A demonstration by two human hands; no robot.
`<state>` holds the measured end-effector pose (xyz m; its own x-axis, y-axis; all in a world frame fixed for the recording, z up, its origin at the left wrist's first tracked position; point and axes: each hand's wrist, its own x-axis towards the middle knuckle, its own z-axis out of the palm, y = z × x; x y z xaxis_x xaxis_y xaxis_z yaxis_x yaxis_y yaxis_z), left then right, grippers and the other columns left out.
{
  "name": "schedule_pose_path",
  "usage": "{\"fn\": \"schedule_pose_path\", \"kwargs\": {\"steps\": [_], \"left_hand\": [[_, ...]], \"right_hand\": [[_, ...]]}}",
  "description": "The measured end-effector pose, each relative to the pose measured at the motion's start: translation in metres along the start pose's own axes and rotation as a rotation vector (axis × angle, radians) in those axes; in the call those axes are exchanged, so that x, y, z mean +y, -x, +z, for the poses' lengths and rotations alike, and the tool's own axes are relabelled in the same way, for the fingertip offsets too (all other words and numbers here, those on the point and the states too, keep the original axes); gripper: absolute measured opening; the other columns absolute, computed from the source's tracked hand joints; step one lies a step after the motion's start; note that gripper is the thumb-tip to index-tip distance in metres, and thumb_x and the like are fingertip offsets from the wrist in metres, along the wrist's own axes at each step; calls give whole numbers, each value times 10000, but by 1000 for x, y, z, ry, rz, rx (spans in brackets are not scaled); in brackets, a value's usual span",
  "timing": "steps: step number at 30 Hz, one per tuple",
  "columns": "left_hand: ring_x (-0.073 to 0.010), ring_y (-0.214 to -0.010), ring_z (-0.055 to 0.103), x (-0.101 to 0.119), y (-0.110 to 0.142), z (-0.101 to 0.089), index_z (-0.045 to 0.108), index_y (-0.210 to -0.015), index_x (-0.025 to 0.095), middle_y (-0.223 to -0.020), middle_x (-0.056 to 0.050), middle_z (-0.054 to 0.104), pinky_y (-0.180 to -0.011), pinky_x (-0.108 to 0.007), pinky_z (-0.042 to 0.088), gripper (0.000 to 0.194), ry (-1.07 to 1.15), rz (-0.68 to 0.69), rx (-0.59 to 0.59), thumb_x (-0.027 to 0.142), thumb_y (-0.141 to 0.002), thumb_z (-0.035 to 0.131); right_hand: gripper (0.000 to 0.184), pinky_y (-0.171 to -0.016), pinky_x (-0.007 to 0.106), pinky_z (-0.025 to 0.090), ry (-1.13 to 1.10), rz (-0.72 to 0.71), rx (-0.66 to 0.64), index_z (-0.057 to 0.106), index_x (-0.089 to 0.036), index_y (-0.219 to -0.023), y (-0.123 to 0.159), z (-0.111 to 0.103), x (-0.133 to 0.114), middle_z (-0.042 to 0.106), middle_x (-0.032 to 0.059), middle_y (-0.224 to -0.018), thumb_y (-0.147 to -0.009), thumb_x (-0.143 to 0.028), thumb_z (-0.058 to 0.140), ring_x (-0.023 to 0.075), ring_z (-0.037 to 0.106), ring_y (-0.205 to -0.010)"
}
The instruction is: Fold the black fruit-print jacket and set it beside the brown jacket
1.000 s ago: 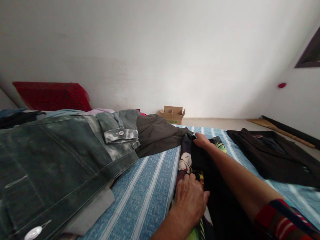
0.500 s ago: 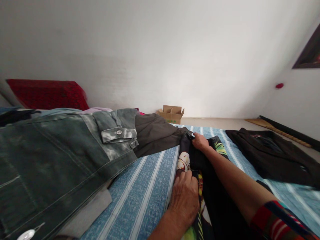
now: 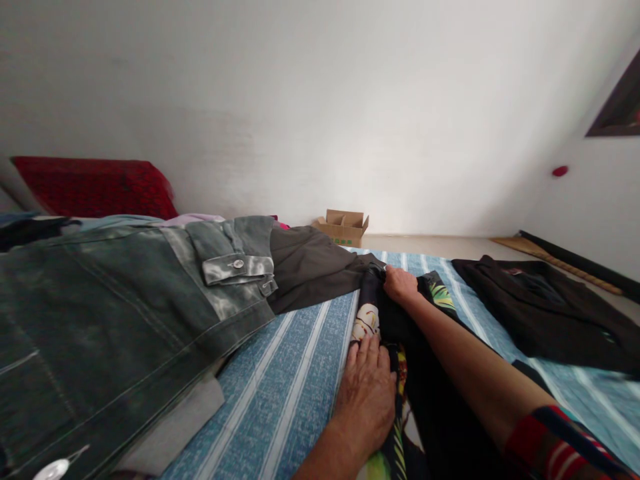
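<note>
A black garment with a colourful leaf-and-flower print [image 3: 367,320] lies folded lengthwise on the blue-and-white striped bed cover [image 3: 295,353]. My left hand [image 3: 367,380] rests flat on its left folded edge, fingers stretched out over the printed cloth. Farther away, my right hand [image 3: 401,285] is closed on the garment's far end, fingertips pinching the cloth; the thumb is partly hidden. Just beyond that hand, a dark grey-brown cloth [image 3: 315,267] reaches the garment's end. To the left spreads a grey-green denim jacket [image 3: 130,313] with a buttoned cuff.
A black garment [image 3: 545,313] lies spread on the bed at the right. An open cardboard box [image 3: 345,230] stands by the wall. A red patterned bundle [image 3: 95,187] sits at the far left behind more clothes.
My left hand's fingers have straightened from a curled grip and now lie flat on the printed cloth. The right hand keeps its hold at the far end, almost unmoved.
</note>
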<state>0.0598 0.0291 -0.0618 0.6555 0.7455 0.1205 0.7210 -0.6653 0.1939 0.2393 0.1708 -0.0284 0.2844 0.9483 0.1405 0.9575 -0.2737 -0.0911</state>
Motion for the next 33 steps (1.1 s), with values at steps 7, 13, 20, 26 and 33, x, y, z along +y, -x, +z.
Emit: {"fn": "schedule_pose_path", "kwargs": {"steps": [7,13,20,26,33], "left_hand": [[-263,-1351,221,1,-1,0,432,-1290,92,-1432,-149,342,-1094,-459,219,429,-29,2,-8,265,-929,280],[-257,-1353,212,1,0,0,415,-1308,90,-1437,-139,337,-1099,-452,199,457,-27,23,2,298,-943,236],[-262,-1358,198,1,1,-4,418,-1308,92,-1443,-140,324,-1096,-459,199,447,-35,37,-7,276,-941,242],[-264,-1358,195,2,2,-4,412,-1316,81,-1438,-155,327,-1099,-463,191,452,-32,25,-10,271,-943,243],[-254,-1363,180,1,2,3,400,-1321,93,-1450,-142,311,-1102,-451,174,459,-30,35,30,288,-950,212]], "right_hand": [[267,-950,376,280,18,-287,31,529,-158,-1100,14,-3,-28,510,157,-1197,-897,-242,377,270,415,-1161],[344,-899,393,327,10,-331,-100,503,-160,-1111,8,25,-19,530,134,-1158,-933,-399,332,253,475,-1105],[336,-882,361,355,11,-351,-98,497,-166,-1108,6,22,-19,531,122,-1154,-929,-404,341,237,500,-1080],[297,-940,360,319,7,-351,-21,486,-159,-1127,13,15,-25,490,146,-1194,-906,-340,405,260,414,-1165],[354,-900,414,382,-37,-324,-108,507,-148,-1132,2,24,-22,536,104,-1154,-924,-412,398,232,500,-1074]]}}
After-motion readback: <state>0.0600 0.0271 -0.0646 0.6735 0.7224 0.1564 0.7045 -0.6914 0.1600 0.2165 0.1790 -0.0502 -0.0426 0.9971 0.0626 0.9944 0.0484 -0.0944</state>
